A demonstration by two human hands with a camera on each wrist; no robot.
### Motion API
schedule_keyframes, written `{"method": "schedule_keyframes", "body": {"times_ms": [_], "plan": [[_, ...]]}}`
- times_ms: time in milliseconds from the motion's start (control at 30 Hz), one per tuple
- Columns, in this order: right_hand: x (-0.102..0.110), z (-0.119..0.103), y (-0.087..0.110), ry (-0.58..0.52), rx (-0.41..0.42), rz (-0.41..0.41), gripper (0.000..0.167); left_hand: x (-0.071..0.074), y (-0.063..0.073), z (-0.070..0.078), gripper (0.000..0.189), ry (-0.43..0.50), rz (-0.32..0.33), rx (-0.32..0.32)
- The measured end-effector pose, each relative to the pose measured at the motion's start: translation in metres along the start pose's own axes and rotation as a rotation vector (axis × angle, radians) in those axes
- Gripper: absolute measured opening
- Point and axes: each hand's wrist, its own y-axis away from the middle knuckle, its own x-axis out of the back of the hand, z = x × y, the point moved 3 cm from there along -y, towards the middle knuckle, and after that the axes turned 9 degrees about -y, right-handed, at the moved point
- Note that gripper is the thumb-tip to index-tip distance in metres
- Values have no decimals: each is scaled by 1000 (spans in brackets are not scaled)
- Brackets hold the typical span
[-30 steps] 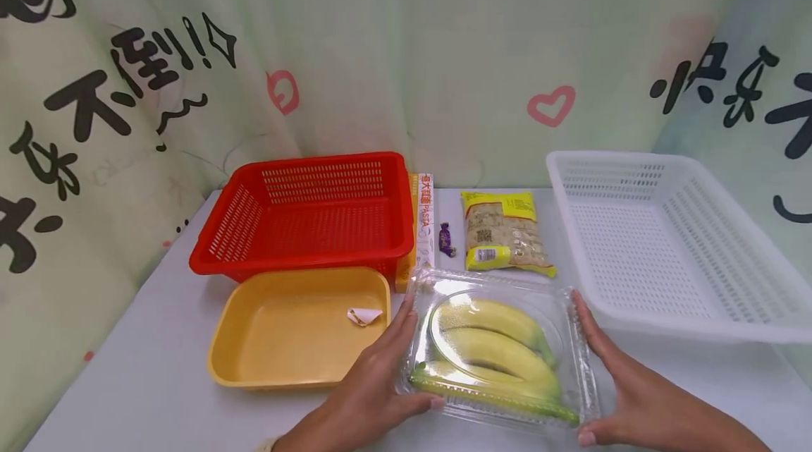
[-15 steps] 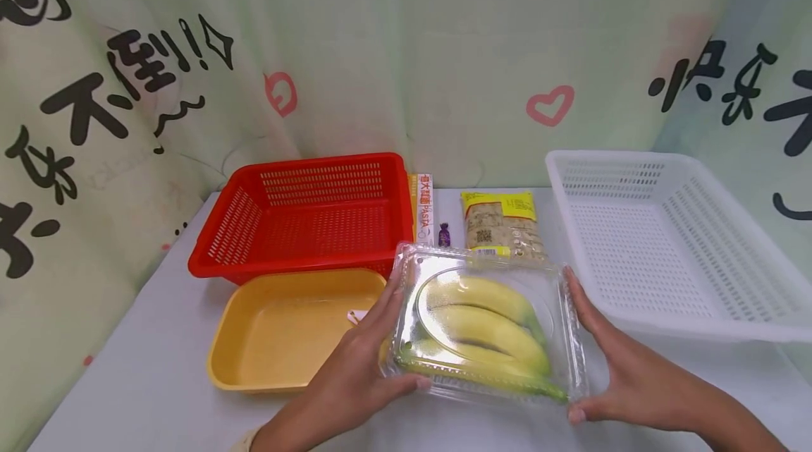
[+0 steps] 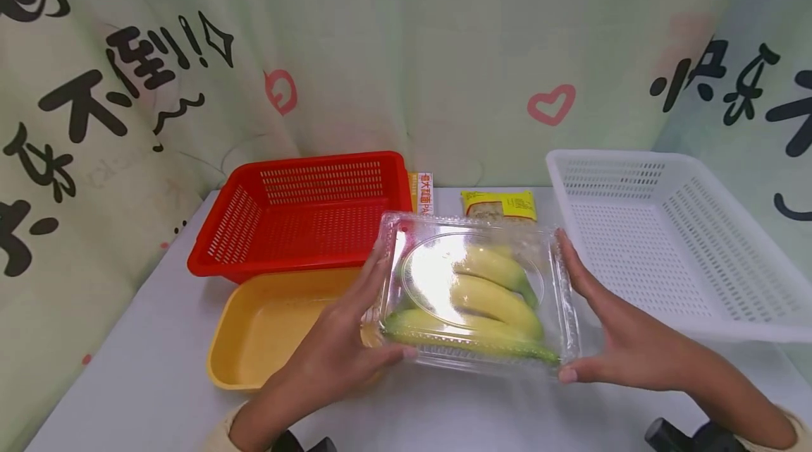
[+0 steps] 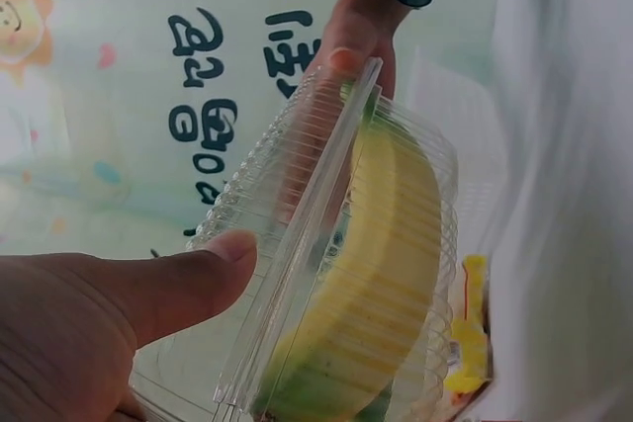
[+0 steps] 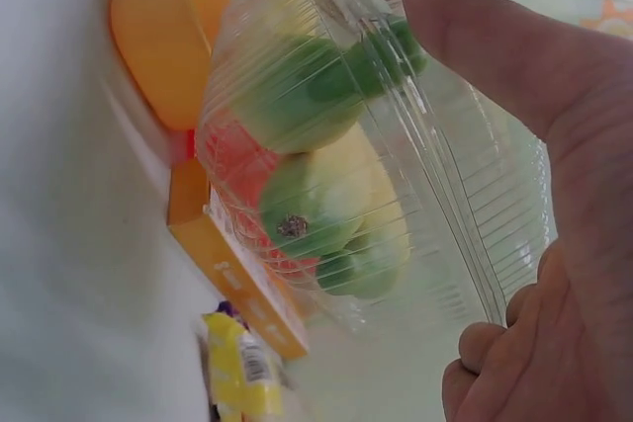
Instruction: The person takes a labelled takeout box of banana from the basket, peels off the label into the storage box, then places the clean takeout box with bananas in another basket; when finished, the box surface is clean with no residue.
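Observation:
A clear plastic clamshell box with several yellow bananas inside hangs above the table, its lid down. At its left side my left hand holds on, thumb along the near edge; in the left wrist view that thumb presses the plastic. My right hand grips the opposite side, and its thumb and curled fingers show in the right wrist view. Green banana ends show through the ribbed wall. Light glares off the lid's left half.
Behind the box to the left are a red basket and a yellow tub. A pasta box and a yellow food bag lie beyond, partly covered. A white basket stands right.
Both hands have raised the banana box and shifted it away from me and slightly left. It now hides the purple-wrapped sweet, the tub's paper scrap and most of the food bag.

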Motion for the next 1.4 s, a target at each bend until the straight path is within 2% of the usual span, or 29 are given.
{"method": "schedule_keyframes", "body": {"times_ms": [267, 533, 667, 867, 1100, 1400], "plan": [[0, -7, -17, -26, 81, 0, 146, 18, -4, -3, 113, -4, 6, -7], [-6, -15, -35, -28, 84, -2, 147, 30, -6, -5, 115, -47, 45, 22], [-7, -19, -44, -42, 97, -7, 148, 34, -6, -7, 118, -110, 78, -1], [-10, -28, -67, -90, 103, -26, 144, 45, -9, -13, 122, -205, 163, -38], [-12, -38, -92, -90, 172, -69, 143, 60, -8, -22, 121, -235, 223, -54], [-20, -41, -122, -148, 212, -105, 138, 76, -6, -35, 115, -277, 278, -55]]}}
